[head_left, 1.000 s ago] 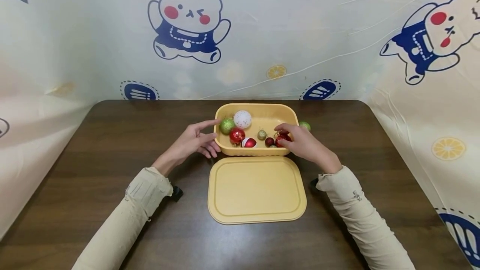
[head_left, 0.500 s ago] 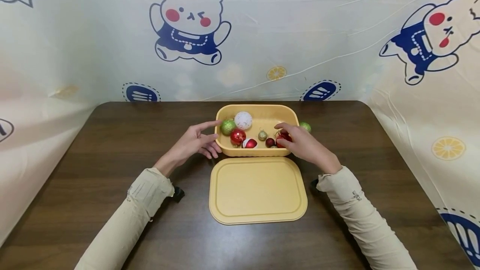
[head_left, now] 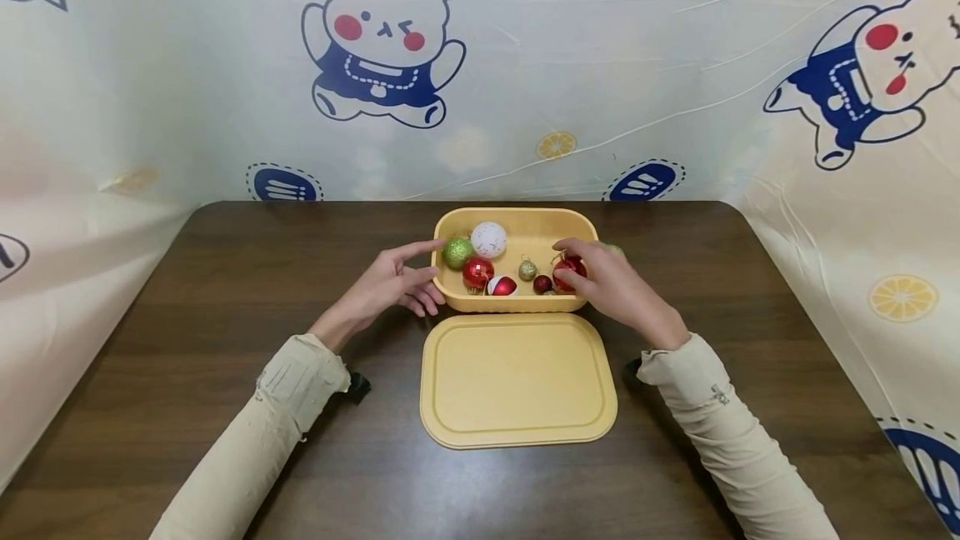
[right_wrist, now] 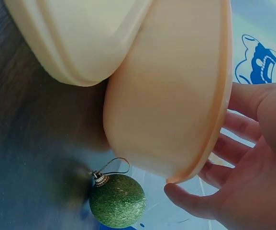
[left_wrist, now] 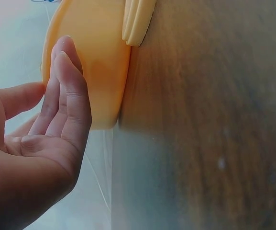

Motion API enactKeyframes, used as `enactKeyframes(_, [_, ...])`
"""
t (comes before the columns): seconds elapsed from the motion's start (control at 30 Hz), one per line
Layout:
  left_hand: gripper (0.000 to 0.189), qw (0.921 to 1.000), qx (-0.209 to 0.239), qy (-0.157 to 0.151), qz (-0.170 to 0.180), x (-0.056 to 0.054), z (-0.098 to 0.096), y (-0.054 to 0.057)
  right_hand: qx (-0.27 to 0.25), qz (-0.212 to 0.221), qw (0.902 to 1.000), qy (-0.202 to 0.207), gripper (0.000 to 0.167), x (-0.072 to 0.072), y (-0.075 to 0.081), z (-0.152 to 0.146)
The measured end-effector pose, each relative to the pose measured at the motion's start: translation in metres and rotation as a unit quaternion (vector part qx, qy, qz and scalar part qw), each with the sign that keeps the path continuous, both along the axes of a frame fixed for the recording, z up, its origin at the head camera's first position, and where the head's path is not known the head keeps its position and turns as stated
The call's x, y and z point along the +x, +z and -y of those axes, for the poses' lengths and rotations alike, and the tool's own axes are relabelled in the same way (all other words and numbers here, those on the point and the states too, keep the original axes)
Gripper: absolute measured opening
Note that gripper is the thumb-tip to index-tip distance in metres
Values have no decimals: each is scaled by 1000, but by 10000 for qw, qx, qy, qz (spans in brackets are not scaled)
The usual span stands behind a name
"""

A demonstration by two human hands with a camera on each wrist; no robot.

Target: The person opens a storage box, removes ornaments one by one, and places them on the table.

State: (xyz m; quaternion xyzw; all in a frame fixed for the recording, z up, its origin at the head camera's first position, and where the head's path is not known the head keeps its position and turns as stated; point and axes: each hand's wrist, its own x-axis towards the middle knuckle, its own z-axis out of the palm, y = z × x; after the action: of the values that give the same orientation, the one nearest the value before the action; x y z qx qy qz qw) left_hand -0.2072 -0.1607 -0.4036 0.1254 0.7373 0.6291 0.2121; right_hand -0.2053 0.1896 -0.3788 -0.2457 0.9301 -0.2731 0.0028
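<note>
While the left hand [head_left: 390,282] is spread at the left end of the box [head_left: 513,304], a green ball [head_left: 457,253] and a white ball [head_left: 488,239] lie inside; rightward, the right hand [head_left: 618,283] reaches in at the rightmost red ball [head_left: 572,263], whether pinching it I cannot tell.
</note>
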Motion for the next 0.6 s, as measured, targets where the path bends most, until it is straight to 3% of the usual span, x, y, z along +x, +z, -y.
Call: enactKeyframes(0.6, [53, 10000, 28, 8, 70, 1, 0, 2, -409, -280, 9987, 91, 36, 6, 10, -3])
